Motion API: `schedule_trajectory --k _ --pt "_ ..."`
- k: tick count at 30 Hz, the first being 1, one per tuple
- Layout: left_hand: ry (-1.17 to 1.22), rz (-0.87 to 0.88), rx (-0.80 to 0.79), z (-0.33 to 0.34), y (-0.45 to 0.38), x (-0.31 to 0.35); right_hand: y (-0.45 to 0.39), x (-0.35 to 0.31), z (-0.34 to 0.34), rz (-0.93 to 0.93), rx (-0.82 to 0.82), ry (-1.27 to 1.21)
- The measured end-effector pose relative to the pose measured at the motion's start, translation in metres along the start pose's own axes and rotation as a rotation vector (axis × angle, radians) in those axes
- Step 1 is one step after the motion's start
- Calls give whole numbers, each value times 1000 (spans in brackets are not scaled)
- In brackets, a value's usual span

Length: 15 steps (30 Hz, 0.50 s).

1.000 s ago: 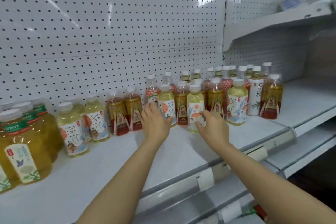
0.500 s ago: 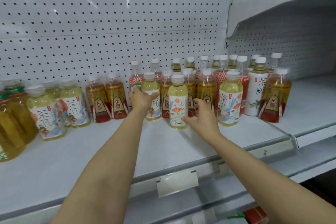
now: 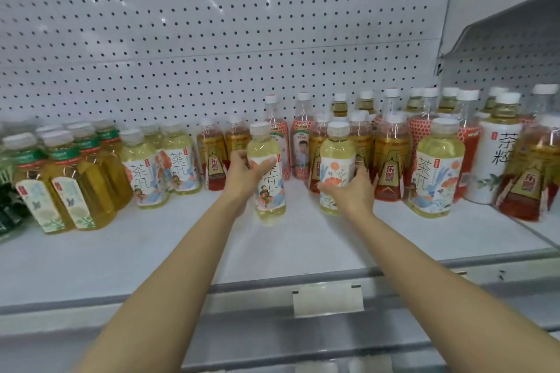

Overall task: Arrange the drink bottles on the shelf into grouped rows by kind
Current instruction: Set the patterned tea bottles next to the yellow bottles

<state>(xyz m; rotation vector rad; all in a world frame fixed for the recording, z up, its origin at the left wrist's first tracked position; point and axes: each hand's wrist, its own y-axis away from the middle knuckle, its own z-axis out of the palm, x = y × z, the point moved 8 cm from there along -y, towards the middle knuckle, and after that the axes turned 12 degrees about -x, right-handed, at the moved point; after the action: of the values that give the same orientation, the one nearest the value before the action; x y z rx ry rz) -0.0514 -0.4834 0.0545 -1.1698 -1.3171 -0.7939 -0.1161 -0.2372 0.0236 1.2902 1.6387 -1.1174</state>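
My left hand (image 3: 244,175) grips a pale-yellow tea bottle (image 3: 268,157) with a white illustrated label, lifted slightly forward of the row. My right hand (image 3: 353,191) grips a second pale-yellow bottle (image 3: 337,157) with an orange-flower label, standing at the shelf's middle. Behind them stand amber bottles with gold-red labels (image 3: 389,166) and clear bottles with red-patterned labels (image 3: 301,145). Two matching pale-yellow bottles (image 3: 145,166) stand to the left. Another pale-yellow bottle (image 3: 436,166) stands to the right.
Darker yellow bottles with green bands (image 3: 72,179) crowd the far left of the white shelf (image 3: 151,251). A white-labelled tall bottle (image 3: 497,157) and amber ones (image 3: 527,179) stand far right. A pegboard wall (image 3: 212,39) backs the shelf. A price-tag rail (image 3: 327,300) runs along the front edge.
Both hands have closed round the pale-yellow bottles. The left bottle has come forward out of the row. The camera has moved closer and to the right.
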Motion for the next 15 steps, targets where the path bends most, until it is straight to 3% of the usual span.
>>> schedule_trajectory --k 5,15 --pt "45 60 56 -56 22 2 20 -16 28 -39 -150 -97" --pt "27 65 15 -156 57 -8 59 -61 134 -61 -400 -202"
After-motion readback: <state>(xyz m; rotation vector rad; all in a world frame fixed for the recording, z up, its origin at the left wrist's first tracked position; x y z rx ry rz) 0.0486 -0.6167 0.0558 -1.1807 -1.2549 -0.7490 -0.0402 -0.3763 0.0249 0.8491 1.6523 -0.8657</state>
